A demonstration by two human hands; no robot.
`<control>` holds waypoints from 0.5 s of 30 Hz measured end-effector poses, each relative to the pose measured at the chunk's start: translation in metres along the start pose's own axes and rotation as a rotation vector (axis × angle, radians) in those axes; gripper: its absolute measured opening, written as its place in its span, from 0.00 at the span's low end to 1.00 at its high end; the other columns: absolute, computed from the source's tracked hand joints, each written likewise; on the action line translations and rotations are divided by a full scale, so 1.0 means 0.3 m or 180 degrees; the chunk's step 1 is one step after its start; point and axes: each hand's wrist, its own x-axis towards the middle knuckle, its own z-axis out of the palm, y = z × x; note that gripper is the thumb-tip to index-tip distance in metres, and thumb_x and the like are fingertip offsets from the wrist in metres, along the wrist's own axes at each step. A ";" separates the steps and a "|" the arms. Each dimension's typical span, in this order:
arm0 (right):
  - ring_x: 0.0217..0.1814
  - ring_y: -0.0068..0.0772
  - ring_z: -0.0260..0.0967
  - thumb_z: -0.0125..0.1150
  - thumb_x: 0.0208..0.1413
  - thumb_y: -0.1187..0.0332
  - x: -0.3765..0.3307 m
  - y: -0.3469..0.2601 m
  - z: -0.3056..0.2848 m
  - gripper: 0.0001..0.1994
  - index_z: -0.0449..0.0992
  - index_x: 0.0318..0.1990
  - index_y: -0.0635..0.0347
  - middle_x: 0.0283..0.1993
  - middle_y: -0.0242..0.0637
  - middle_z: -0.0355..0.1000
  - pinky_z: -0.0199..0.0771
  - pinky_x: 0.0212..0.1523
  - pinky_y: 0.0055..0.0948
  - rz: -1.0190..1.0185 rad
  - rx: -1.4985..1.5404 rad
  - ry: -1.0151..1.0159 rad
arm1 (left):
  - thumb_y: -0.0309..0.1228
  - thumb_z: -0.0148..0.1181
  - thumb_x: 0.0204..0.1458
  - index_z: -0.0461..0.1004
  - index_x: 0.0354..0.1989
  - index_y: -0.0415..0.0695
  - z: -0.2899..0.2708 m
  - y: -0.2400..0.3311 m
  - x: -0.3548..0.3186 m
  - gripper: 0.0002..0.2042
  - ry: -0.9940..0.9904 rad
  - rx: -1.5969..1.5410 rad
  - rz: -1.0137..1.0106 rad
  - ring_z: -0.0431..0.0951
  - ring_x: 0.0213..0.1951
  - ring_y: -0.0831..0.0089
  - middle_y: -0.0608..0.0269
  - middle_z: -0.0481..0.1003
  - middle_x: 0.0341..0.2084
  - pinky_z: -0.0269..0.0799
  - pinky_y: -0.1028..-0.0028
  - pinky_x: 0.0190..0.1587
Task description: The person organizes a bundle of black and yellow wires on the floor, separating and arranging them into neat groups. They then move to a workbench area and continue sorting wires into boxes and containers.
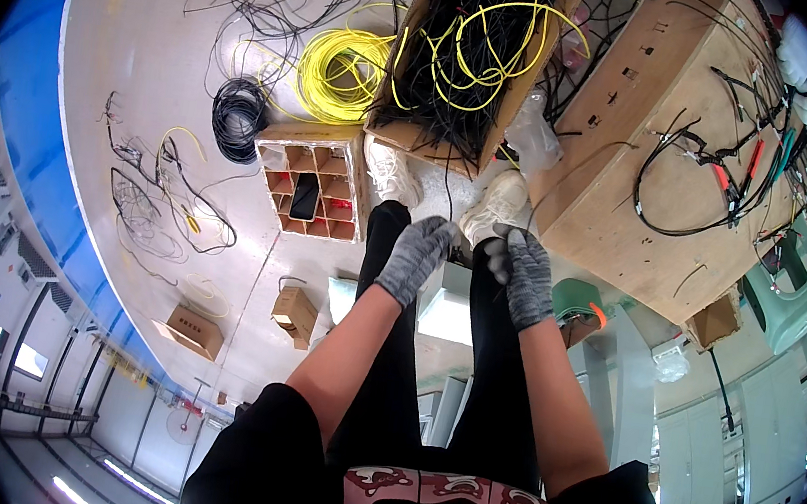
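Both my hands wear grey knit gloves and meet in front of my black-trousered legs. My left hand [416, 257] has its fingers curled, pinching a thin black wire [448, 189] that runs up to the cardboard box of black and yellow wires [468, 53]. The fingertips of my right hand [525, 279] are closed on a thin black wire [536, 208] that leads toward the wooden workbench [633, 190]. My white shoes [395, 176] stand just beyond the hands.
A yellow wire coil [340, 68] and a black coil [239, 117] lie on the floor near a divided cardboard crate [280, 151] that holds a phone. Loose wires sprawl at left. Another person's white-gloved hands [801, 69] work on a wire harness [726, 171] on the bench.
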 end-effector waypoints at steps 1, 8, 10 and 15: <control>0.23 0.17 0.66 0.47 0.61 0.59 0.012 -0.003 0.024 0.15 0.70 0.48 0.59 0.29 0.30 0.72 0.65 0.22 0.17 0.0119 0.0207 -0.0089 | 0.28 0.51 0.57 0.70 0.33 0.39 0.001 -0.009 -0.027 0.05 -0.0076 0.0142 0.0060 0.67 0.21 0.84 0.66 0.72 0.23 0.63 0.86 0.24; 0.35 0.32 0.73 0.48 0.60 0.64 0.065 0.018 0.159 0.16 0.67 0.51 0.63 0.33 0.39 0.74 0.74 0.36 0.27 0.0818 0.0479 -0.0536 | 0.33 0.52 0.56 0.72 0.38 0.36 0.112 -0.017 -0.170 0.12 0.0132 0.2222 0.0617 0.73 0.24 0.74 0.58 0.75 0.24 0.69 0.76 0.30; 0.34 0.31 0.73 0.48 0.60 0.65 0.038 0.048 0.144 0.15 0.67 0.50 0.63 0.31 0.38 0.73 0.74 0.35 0.26 0.0619 0.0496 -0.0583 | 0.32 0.51 0.56 0.72 0.39 0.35 0.127 0.001 -0.205 0.12 0.0042 0.2564 0.0829 0.75 0.26 0.72 0.55 0.76 0.25 0.70 0.75 0.32; 0.24 0.23 0.69 0.49 0.60 0.64 -0.098 -0.003 0.080 0.11 0.69 0.45 0.61 0.24 0.31 0.69 0.73 0.29 0.22 0.0225 0.0301 -0.0227 | 0.30 0.53 0.53 0.70 0.42 0.35 0.020 0.094 -0.198 0.12 -0.1343 0.2482 0.0032 0.78 0.31 0.69 0.54 0.76 0.30 0.72 0.73 0.35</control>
